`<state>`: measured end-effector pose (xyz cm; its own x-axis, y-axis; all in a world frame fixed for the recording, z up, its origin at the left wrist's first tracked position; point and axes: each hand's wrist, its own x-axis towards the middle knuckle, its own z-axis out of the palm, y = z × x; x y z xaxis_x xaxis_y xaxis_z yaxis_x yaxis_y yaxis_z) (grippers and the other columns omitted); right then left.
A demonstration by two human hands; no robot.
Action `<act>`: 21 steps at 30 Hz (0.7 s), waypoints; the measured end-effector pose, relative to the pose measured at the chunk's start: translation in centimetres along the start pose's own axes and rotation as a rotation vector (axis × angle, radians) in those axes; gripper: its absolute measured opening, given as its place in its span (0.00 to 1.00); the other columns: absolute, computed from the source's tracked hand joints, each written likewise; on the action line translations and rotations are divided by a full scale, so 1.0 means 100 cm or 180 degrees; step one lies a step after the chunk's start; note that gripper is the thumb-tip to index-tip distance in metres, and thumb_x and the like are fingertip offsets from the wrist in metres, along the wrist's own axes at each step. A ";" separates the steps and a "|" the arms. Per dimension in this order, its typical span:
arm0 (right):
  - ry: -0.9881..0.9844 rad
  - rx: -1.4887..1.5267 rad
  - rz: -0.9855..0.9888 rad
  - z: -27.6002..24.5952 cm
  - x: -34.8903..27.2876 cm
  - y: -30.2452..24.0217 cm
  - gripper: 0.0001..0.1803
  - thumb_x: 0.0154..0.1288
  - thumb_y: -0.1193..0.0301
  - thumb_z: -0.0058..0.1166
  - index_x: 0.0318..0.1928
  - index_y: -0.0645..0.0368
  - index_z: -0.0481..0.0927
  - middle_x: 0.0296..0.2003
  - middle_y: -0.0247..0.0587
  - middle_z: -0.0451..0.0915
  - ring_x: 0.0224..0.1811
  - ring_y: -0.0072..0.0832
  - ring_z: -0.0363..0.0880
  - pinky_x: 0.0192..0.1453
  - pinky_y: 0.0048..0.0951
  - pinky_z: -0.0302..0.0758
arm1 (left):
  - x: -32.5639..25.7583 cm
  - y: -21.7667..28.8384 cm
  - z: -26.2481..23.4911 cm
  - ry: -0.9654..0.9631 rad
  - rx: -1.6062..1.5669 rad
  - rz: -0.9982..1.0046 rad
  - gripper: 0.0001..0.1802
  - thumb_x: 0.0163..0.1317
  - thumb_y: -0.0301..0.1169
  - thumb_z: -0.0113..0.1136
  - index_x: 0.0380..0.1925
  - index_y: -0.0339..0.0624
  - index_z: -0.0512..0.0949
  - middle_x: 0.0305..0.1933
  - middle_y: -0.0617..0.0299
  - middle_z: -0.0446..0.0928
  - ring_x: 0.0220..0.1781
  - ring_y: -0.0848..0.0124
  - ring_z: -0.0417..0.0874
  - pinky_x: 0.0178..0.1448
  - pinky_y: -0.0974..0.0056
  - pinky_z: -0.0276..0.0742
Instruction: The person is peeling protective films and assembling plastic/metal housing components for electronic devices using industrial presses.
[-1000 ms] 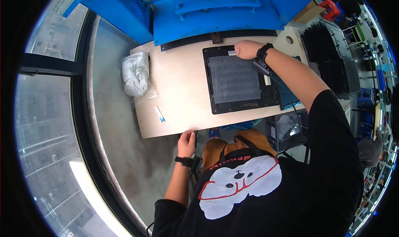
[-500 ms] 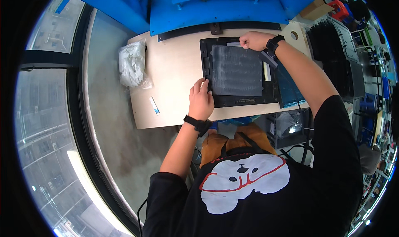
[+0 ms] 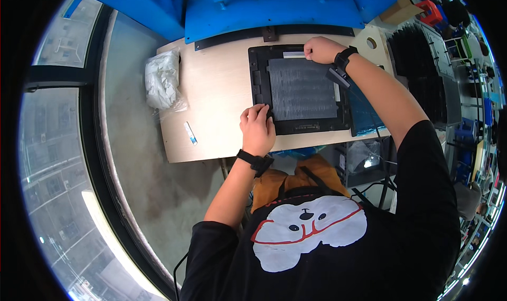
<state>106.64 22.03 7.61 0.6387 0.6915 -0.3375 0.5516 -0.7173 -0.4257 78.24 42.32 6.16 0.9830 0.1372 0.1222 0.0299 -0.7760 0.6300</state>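
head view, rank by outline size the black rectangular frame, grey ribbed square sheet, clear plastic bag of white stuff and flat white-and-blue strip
Largest to smallest:
1. Black frame
2. Grey ribbed sheet
3. Plastic bag
4. White-and-blue strip

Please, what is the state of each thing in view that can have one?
Tray: flat on table
Ribbed panel: lying on tray
Left hand: fingers bent, at tray's left edge
Right hand: curled, grip unclear
Bag: filled, crumpled
Packet: lying flat

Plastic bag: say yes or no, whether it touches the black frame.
No, bare tabletop shows between the plastic bag and the black frame.
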 end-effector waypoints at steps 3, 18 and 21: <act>0.0174 -0.0233 0.0200 0.004 -0.005 -0.021 0.07 0.55 0.72 0.55 0.33 0.59 0.84 0.33 0.49 0.83 0.37 0.46 0.82 0.43 0.40 0.78 | 0.001 -0.003 -0.004 -0.0057 -0.0057 0.0041 0.17 0.58 0.25 0.57 0.49 0.36 0.78 0.55 0.51 0.75 0.59 0.49 0.68 0.65 0.51 0.64; 0.1496 0.1078 0.0489 -0.006 -0.142 -0.065 0.09 0.66 0.69 0.52 0.40 0.61 0.80 0.31 0.45 0.81 0.38 0.35 0.82 0.42 0.32 0.76 | 0.001 -0.003 -0.024 0.0068 -0.0475 0.0376 0.12 0.56 0.24 0.58 0.42 0.37 0.79 0.47 0.48 0.78 0.51 0.48 0.76 0.57 0.51 0.71; 0.2120 0.1711 0.0800 0.049 -0.241 -0.063 0.10 0.68 0.68 0.52 0.41 0.63 0.79 0.30 0.46 0.81 0.32 0.31 0.80 0.37 0.30 0.75 | -0.010 0.001 -0.026 -0.0059 -0.0639 0.0594 0.09 0.56 0.24 0.58 0.38 0.37 0.79 0.43 0.48 0.79 0.48 0.49 0.77 0.54 0.51 0.71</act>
<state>85.12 10.33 14.28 0.9785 0.2058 0.0128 0.1342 -0.5880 -0.7977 76.80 43.69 8.12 0.9713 -0.0094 0.2376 -0.1867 -0.6490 0.7375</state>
